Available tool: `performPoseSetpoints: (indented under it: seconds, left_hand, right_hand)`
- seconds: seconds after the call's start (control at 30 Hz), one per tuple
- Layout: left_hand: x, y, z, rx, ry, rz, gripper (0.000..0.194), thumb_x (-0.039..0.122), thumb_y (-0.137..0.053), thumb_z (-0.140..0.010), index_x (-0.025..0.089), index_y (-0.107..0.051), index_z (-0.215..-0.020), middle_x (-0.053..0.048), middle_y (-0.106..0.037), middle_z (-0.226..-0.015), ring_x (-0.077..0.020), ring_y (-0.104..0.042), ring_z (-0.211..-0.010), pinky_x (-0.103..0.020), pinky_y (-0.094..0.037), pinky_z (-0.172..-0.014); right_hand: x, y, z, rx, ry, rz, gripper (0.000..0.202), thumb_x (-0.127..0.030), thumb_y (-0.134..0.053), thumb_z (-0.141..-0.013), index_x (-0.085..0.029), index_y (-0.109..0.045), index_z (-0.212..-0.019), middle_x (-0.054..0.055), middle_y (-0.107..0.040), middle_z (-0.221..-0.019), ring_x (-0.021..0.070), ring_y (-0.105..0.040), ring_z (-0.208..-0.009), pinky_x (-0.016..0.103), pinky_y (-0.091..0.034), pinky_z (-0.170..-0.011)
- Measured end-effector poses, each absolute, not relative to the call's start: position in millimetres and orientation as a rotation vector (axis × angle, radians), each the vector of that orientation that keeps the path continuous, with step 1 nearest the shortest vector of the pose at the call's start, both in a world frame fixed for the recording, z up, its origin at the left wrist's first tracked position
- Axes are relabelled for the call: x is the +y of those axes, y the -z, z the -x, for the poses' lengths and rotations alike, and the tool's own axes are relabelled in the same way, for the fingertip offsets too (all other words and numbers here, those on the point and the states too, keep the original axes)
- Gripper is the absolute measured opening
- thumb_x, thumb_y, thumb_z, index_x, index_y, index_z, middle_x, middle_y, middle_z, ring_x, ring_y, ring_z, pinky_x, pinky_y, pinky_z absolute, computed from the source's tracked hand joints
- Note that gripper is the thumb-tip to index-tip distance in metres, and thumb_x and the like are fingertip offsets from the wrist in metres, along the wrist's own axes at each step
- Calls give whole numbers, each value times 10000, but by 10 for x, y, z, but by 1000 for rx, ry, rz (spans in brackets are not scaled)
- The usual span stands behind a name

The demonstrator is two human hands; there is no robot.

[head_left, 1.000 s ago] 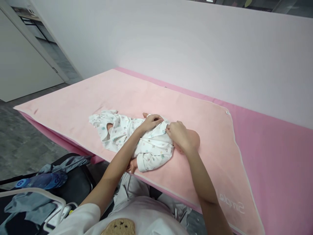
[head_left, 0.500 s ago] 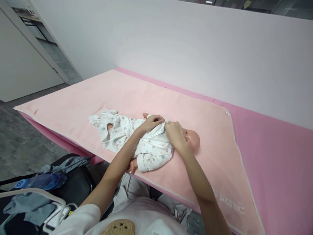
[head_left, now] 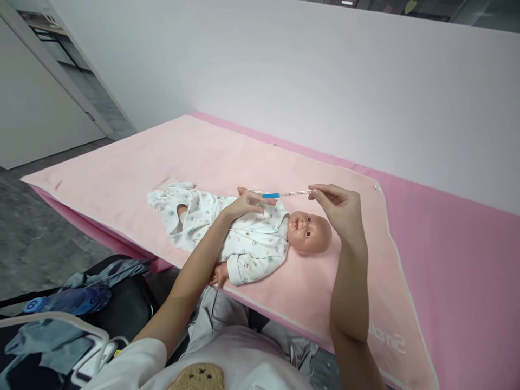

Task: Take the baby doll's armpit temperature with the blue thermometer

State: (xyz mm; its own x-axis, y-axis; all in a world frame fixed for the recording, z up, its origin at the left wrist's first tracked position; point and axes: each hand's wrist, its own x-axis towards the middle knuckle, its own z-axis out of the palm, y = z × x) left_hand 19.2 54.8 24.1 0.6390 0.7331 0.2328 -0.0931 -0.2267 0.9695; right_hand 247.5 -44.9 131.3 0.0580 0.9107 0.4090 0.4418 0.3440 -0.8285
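A baby doll (head_left: 254, 241) in a white printed outfit lies on its back, its bald head (head_left: 319, 234) toward the right. My right hand (head_left: 339, 208) is raised beyond the head, pinching the clear end of a thin glass thermometer (head_left: 293, 193) between thumb and fingers. The thermometer lies roughly level, its blue end (head_left: 271, 195) pointing left above the doll's far shoulder. My left hand (head_left: 247, 204) rests on the doll's chest near that blue end, fingers stretched out. Whether those fingertips touch the blue end I cannot tell.
A pale pink mat (head_left: 162, 154) covers the pink table (head_left: 459, 260), with a white wall behind. At lower left, a black chair (head_left: 130, 306) holds a plastic bottle (head_left: 69, 300) and grey cloth (head_left: 44, 341). A white cable (head_left: 52, 316) crosses there.
My right hand has moved from the doll's collar up and to the right, and the thermometer now shows in it. The doll's face is uncovered. My left hand's fingers have straightened slightly.
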Motion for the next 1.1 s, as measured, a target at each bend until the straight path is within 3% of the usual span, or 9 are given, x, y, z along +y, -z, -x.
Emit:
performPoseSetpoints:
  seconds: [0.13,0.23,0.37,0.57,0.67,0.83,0.97,1.1]
  left_hand:
    - [616,-113,-142,740,-1163,-1353,511,691,-676,-530,204,-697,-685,-51,-704,-776,-254,-636,-870,-454,-433,-883]
    - [651,-73,-123,913,-1170,-1304,492,694,-608,-629,204,-649,-629,-20,-667,-661,-204,-635,-745,-443,-455,-827]
    - [662,-80,-108,939,-1156,-1324,494,691,-555,-685,208,-603,-591,-13,-588,-590,-182,-595,-739,-417,-443,-776]
    - [649,-105,-120,819,-1221,-1247,516,714,-642,-559,203,-592,-506,1,-541,-603,-157,-560,-722,-371,-447,-761]
    - [634,-130,-138,561,-1262,-1134,413,593,-781,-438,212,-646,-525,13,-545,-633,-133,-554,-703,-318,-444,-740]
    - [620,-149,-151,262,-1235,-1010,220,320,-859,-460,240,-699,-588,19,-577,-659,-119,-573,-710,-269,-442,-722]
    - [612,-143,-139,282,-1232,-944,262,257,-881,-386,218,-671,-539,23,-576,-630,-131,-586,-714,-279,-453,-726]
    - [602,-149,-129,279,-1234,-941,247,238,-871,-411,216,-674,-560,17,-587,-659,-137,-594,-733,-287,-455,-734]
  right_hand:
    - [-335,-1227,-2387,-1494,-751,1253,216,-312,-596,-762,-169,-699,-888,26,-685,-761,165,-642,-792,317,-508,-792]
    - [-282,-1168,-2349,-1492,-827,1304,229,-315,-615,-739,-160,-703,-884,40,-701,-798,176,-651,-812,318,-513,-798]
    - [-277,-1129,-2340,-1572,-812,1387,201,-306,-610,-736,-195,-717,-865,47,-708,-929,199,-642,-915,321,-509,-824]
    - [-321,-1158,-2326,-1715,-733,1402,162,-255,-599,-743,-205,-713,-847,32,-708,-917,183,-644,-893,297,-505,-810]
    - [-320,-1153,-2326,-1751,-676,1381,137,-231,-602,-729,-202,-702,-818,22,-703,-874,178,-645,-859,294,-503,-786]
    - [-306,-1121,-2326,-1765,-594,1362,125,-175,-566,-727,-206,-680,-767,4,-690,-836,165,-636,-830,289,-484,-780]
    - [-304,-1123,-2316,-1784,-555,1327,142,-134,-539,-715,-207,-658,-745,-5,-676,-817,156,-624,-817,283,-472,-775]
    - [-299,-1127,-2308,-1810,-524,1295,157,-106,-516,-706,-202,-636,-734,-8,-657,-813,147,-610,-811,273,-464,-766]
